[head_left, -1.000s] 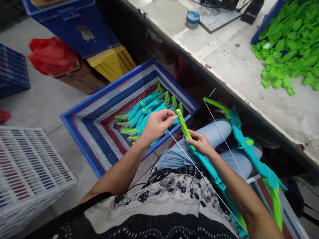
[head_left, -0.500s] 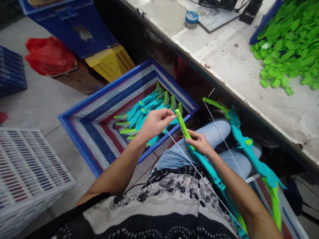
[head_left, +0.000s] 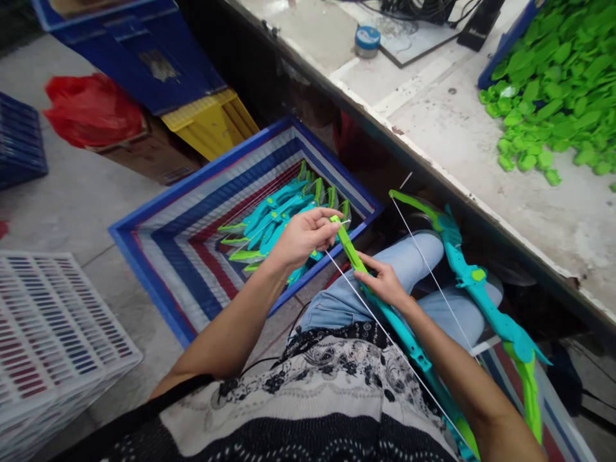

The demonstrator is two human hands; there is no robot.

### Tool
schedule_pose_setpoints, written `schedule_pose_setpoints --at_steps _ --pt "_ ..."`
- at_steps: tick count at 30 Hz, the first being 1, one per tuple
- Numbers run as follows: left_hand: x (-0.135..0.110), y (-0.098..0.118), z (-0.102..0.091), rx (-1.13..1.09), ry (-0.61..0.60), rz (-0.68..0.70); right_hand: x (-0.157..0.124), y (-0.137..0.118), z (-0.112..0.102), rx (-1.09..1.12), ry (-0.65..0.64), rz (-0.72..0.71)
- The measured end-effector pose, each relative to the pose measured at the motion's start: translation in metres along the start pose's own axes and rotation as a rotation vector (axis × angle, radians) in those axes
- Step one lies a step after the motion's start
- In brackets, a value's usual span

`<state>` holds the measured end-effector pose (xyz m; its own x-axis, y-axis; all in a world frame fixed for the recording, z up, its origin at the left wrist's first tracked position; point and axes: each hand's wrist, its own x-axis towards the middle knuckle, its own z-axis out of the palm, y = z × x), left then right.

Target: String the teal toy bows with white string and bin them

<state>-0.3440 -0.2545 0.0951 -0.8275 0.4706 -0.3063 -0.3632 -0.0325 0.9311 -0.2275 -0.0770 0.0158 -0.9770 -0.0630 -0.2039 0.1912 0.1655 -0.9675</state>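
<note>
A turquoise toy bow with lime-green tips slants across my lap. My right hand is closed around its upper limb, where the green part meets the turquoise. My left hand pinches the white string at the green tip, and a short string end sticks out past the tip on the right. From my left fingers the string runs down along the bow towards my waist. A second strung toy bow lies to the right, across my knee and a container's edge.
A blue-rimmed container with a striped lining holds several similar bows. On the worktable are a pile of green plastic pieces and a blue-lidded jar. A white slatted crate stands at left, near a red bag.
The string end now pokes out on the far side of the bow's tip, where before it was at the near side. My left fingers have moved closer over the tip.
</note>
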Motion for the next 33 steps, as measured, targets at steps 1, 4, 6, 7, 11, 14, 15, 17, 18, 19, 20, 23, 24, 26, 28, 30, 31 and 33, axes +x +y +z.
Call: schedule_pose_setpoints --at_steps 1,4,6,7,11,14,15,17,18,19,20,23,24,26,28,30,31,33 --pt "0.000 0.000 0.000 -0.015 0.005 -0.003 0.001 -0.005 -0.001 -0.088 0.039 -0.066" --pt "-0.002 0.002 0.001 -0.029 0.010 0.006 0.013 -0.031 -0.005 -0.319 0.216 -0.316" --pt "-0.002 0.003 0.002 -0.025 0.003 0.014 0.028 -0.053 -0.010 -0.403 0.300 -0.455" --pt "-0.002 0.003 0.002 -0.024 -0.001 0.018 0.036 -0.063 -0.013 -0.431 0.312 -0.509" --pt "-0.002 0.003 0.002 -0.021 -0.022 0.035 0.060 -0.090 -0.020 -0.523 0.242 -0.638" --pt "-0.001 0.004 0.002 0.012 -0.032 0.038 0.063 -0.096 -0.018 -0.605 0.195 -0.689" --pt "0.000 0.004 0.002 0.047 -0.036 0.037 0.063 -0.097 -0.016 -0.635 0.187 -0.707" --pt "0.002 0.005 0.003 0.181 -0.021 0.066 0.064 -0.098 -0.016 -0.681 0.196 -0.742" --pt "0.003 0.005 0.005 0.280 0.012 0.111 0.066 -0.099 -0.020 -0.695 0.219 -0.756" --pt "0.004 0.005 0.006 0.386 0.063 0.176 0.070 -0.098 -0.026 -0.706 0.256 -0.763" --pt "0.005 0.004 0.009 0.475 0.123 0.251 0.076 -0.097 -0.037 -0.713 0.313 -0.758" --pt "0.004 -0.002 0.018 0.524 0.225 0.426 0.097 -0.095 -0.084 -0.696 0.625 -0.685" --pt "0.003 -0.003 0.021 0.490 0.212 0.459 0.102 -0.095 -0.100 -0.671 0.757 -0.654" --pt "0.004 -0.005 0.027 0.456 0.145 0.504 0.102 -0.100 -0.116 -0.609 0.958 -0.619" --pt "0.008 -0.002 0.032 0.456 0.082 0.485 0.089 -0.110 -0.106 -0.574 0.956 -0.644" --pt "0.015 0.005 0.035 0.345 0.027 0.364 0.068 -0.119 -0.073 -0.566 0.766 -0.708" --pt "0.019 0.010 0.036 0.235 0.005 0.282 0.057 -0.121 -0.054 -0.559 0.660 -0.740" --pt "0.025 0.021 0.037 0.015 -0.010 0.139 0.042 -0.118 -0.020 -0.534 0.540 -0.787"
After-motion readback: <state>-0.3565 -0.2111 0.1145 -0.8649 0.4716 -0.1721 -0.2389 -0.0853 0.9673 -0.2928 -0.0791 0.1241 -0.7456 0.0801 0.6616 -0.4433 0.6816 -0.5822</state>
